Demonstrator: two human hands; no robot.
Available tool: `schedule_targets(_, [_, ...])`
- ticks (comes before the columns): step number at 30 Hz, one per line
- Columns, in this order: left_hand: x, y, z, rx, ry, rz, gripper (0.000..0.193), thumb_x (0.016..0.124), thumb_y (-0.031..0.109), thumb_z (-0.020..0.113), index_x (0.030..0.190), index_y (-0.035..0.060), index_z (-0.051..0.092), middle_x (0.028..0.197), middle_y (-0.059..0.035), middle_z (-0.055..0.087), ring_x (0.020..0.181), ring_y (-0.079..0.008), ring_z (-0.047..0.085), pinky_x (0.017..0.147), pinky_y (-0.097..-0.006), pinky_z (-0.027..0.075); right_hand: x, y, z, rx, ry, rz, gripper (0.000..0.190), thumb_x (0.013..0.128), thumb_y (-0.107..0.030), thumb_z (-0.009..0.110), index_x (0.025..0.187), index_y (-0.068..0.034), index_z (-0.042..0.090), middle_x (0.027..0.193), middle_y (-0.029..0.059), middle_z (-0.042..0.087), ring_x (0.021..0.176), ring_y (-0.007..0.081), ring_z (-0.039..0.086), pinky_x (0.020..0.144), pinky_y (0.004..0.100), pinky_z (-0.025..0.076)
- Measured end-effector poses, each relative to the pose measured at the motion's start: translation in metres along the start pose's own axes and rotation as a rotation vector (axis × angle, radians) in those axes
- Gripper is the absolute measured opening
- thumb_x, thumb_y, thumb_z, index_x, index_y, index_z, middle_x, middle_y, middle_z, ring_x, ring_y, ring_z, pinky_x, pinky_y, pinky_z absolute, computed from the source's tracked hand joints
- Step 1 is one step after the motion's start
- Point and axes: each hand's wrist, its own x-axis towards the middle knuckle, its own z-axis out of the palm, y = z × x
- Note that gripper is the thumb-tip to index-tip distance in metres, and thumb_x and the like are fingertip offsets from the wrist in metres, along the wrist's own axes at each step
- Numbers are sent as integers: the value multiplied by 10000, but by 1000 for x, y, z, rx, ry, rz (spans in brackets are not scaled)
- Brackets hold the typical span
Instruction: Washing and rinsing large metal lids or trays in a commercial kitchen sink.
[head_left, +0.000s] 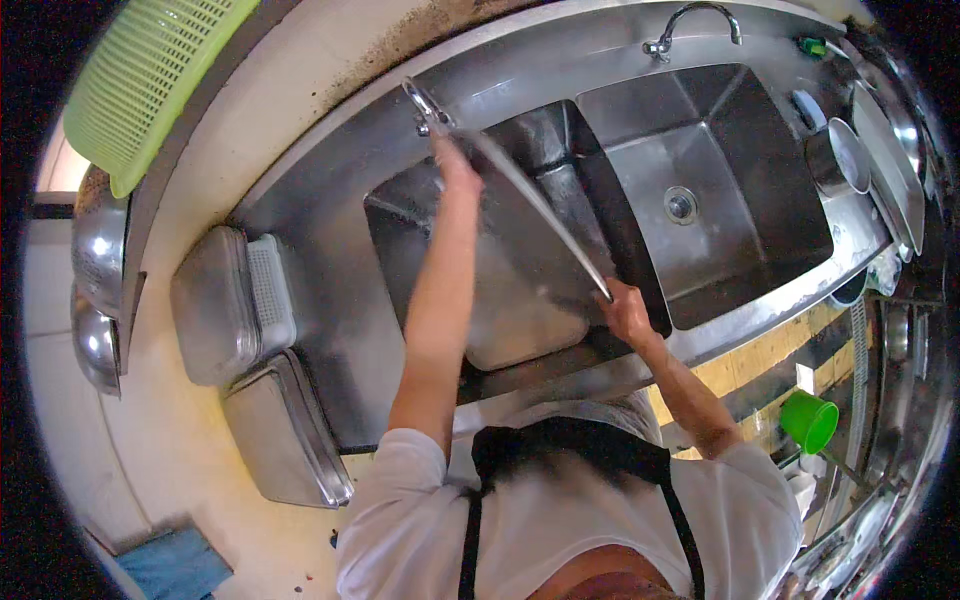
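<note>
A large metal tray (517, 262) is tilted inside the left basin of a stainless steel double sink (637, 247). My right hand (628, 309) grips the tray's rim near the basin's front right corner. Close below the left chrome faucet (427, 105), my left hand (456, 163) is over the tray's far left part; it is blurred, and whether it holds anything cannot be made out.
Metal trays (217, 307) and a white perforated basket (272, 289) stand at the left, with more trays (289, 431) nearer. A second faucet (660, 45) rises behind the right basin. A metal pot (836, 159) sits right; a green bucket (810, 421) is lower right.
</note>
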Motion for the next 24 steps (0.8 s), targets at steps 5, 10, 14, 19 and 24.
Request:
schedule_targets(5, [-37,78,-60,307,-276,-324,310,695,279,725,934,110,623,884,-72,624,863,-282,609,802,-432,515,-9,-12,8,125,-7,-316,449,872,-153,630,1281,-14,508,1204,232,569,1140,385,554,929,480,453])
schedule_targets(10, [-104,87,-86,349,-373,-261,496,775,141,664,1238,-2,561,1121,-116,652,978,-250,645,887,-369,513,56,-78,75,401,-222,-529,699,996,-411,436,1515,-4,205,1588,216,147,1475,370,123,1182,474,139])
schedule_targets(14, [-140,75,-86,456,-428,-169,525,795,50,625,1307,14,514,1146,-90,630,1033,-203,616,903,-325,492,212,-101,132,555,235,-229,616,1019,-358,387,1492,16,260,1559,240,224,1459,384,172,1190,440,136])
schedule_targets(19, [-158,61,-95,394,-478,-16,582,765,27,638,1329,21,494,1175,-72,605,1056,-182,594,917,-312,473,271,-145,125,610,405,-240,569,1031,-357,363,1438,40,358,1528,244,296,1433,362,256,1180,405,175])
schedule_targets(24, [-139,55,-95,414,-426,-70,579,798,68,607,1357,17,468,1214,-77,594,1111,-193,572,962,-313,445,244,-166,100,668,361,-106,528,1032,-340,366,1382,49,434,1501,238,349,1412,364,303,1179,414,183])
